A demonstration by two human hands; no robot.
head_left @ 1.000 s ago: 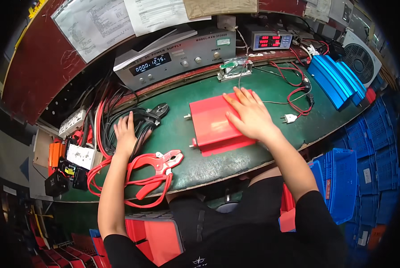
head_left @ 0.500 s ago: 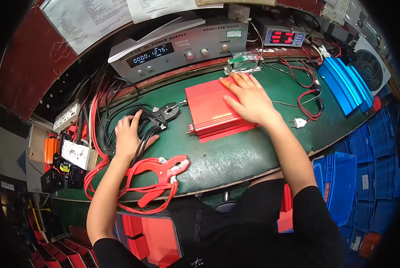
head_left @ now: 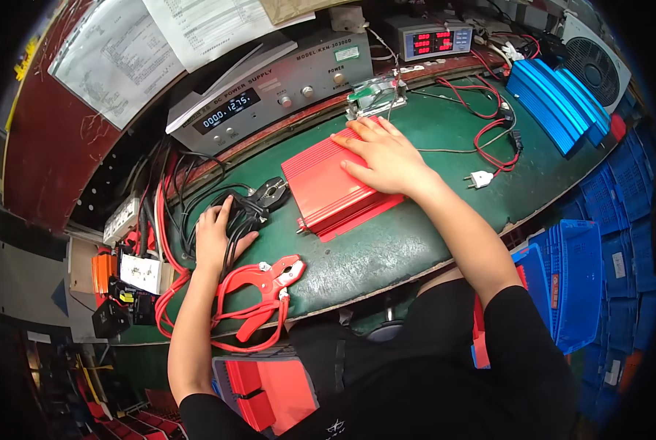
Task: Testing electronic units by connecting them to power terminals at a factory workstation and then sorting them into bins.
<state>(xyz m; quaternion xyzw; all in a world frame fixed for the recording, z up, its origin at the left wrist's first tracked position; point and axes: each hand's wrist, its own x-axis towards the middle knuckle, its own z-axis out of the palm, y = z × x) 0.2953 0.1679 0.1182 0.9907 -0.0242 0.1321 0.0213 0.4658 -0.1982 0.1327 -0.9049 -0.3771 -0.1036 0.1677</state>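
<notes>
A red finned metal box (head_left: 320, 186) lies on the green bench mat, with small terminals on its left end. My right hand (head_left: 386, 158) rests flat on top of it, fingers spread. At the box's left, my left hand (head_left: 219, 236) curls round the handles of a black battery clamp (head_left: 258, 202) and its black cables. The clamp's jaws point at the box's left end, close to its far corner; I cannot tell if they grip a terminal. Nearer me lies a red battery clamp (head_left: 265, 282) with red cable, beside my left forearm.
A grey power supply (head_left: 269, 95) with a lit display stands behind the box. A small meter (head_left: 432, 40) is at the back. To the right lie a white plug (head_left: 479, 179), blue finned housings (head_left: 551, 106) and a fan (head_left: 595, 66). Blue crates (head_left: 573, 282) stand beyond the bench's right edge.
The whole view has shifted a little. The black clamp's jaws are closer to the box's left end. My right hand stays on top of the box.
</notes>
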